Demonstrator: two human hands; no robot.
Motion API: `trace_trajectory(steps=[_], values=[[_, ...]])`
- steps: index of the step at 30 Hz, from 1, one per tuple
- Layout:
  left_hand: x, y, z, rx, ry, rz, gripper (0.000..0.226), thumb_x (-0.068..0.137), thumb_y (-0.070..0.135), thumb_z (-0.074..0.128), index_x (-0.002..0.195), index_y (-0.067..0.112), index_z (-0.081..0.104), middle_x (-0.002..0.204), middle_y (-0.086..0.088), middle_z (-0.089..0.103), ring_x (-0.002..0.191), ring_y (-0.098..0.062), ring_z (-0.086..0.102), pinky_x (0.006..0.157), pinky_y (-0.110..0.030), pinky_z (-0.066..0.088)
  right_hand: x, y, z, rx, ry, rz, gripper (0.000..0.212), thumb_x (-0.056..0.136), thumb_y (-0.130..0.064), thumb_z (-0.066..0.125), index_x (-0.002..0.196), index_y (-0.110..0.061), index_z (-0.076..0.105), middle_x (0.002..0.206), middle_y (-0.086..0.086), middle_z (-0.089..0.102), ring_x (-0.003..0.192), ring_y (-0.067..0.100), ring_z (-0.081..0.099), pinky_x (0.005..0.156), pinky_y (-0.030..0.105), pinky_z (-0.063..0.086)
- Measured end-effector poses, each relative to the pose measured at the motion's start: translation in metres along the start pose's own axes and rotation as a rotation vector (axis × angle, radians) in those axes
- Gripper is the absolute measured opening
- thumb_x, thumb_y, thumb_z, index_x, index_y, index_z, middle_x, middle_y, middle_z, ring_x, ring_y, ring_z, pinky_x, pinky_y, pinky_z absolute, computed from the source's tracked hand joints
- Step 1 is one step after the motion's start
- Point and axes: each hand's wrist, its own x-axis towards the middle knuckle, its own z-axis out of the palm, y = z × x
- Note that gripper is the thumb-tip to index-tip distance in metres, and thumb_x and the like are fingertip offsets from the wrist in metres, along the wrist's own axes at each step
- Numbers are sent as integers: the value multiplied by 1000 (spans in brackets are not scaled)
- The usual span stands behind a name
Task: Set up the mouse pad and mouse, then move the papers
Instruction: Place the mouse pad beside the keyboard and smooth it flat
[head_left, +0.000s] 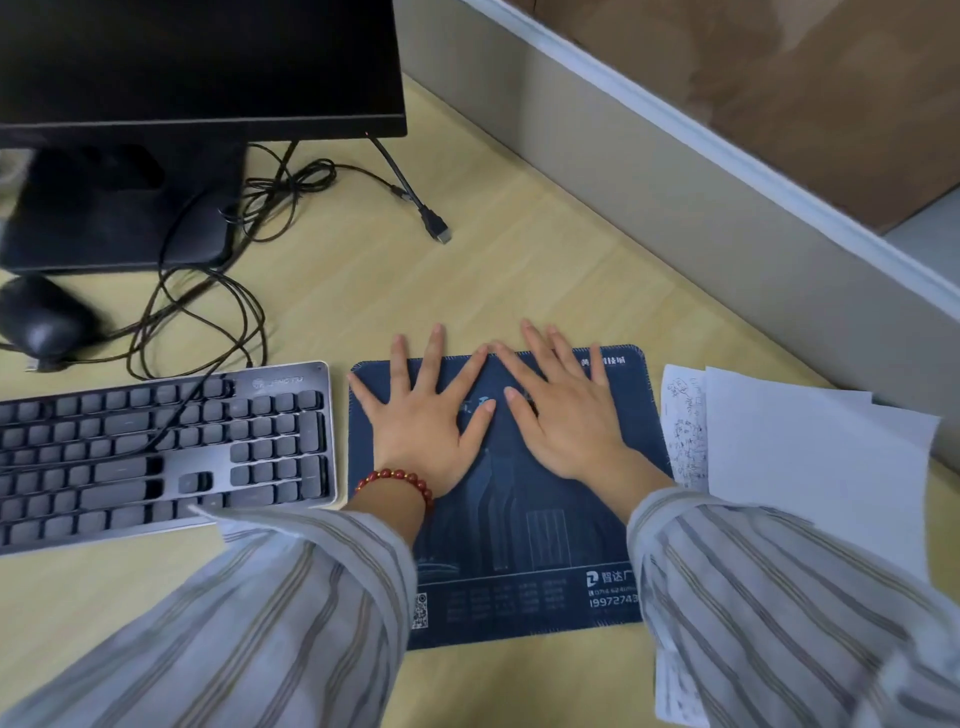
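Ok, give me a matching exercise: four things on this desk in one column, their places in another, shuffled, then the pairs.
Things:
1. black computer mouse
2. dark blue printed mouse pad
3. white sheets of paper
4. grey keyboard with dark keys

Places:
A. right of the pad
B. under both flat hands
C. left of the pad
D. far left, by the monitor base

Pairs: 1-D, 2-B, 3-A, 4-C

Pale wood desk (493, 270), grey partition (649, 171), white trim (727, 156)
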Motion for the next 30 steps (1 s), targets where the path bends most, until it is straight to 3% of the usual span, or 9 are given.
trace_trajectory(steps=[6, 13, 21, 30], values=[[1, 0, -2, -21, 5, -35, 58, 86, 69, 19, 141, 60, 1, 161, 7, -8, 147, -35, -12, 104, -72, -5, -2, 43, -4, 2, 60, 107, 59, 92, -48, 13, 150, -37, 17, 162, -4, 5, 150, 20, 6, 118, 44, 5], [2, 2, -4, -18, 13, -57, 70, 83, 71, 17, 147, 47, 1, 162, 5, -8, 148, -29, -13, 107, -70, -4, -2, 48, -11, 52, 41, 165, 75, 86, -51, 1, 153, -18, 0, 163, -2, -4, 150, 16, -4, 120, 41, -4], [4, 0, -1, 2, 7, -39, 68, 85, 68, 17, 147, 48, -3, 161, 6, -8, 148, -30, -12, 108, -69, -2, 1, 40, -2, 57, 77, 138, 64, 96, -42, 20, 153, -17, 5, 163, -1, -2, 150, 15, -3, 120, 35, -2], [-4, -7, -2, 21, -6, -3, 68, 87, 66, 14, 148, 44, -6, 161, 2, -12, 148, -25, -12, 112, -64, -2, -2, 38, -6, 72, 69, 260, 67, 98, -42, 22, 153, -9, 1, 162, 5, -7, 150, 19, -7, 121, 35, -4]])
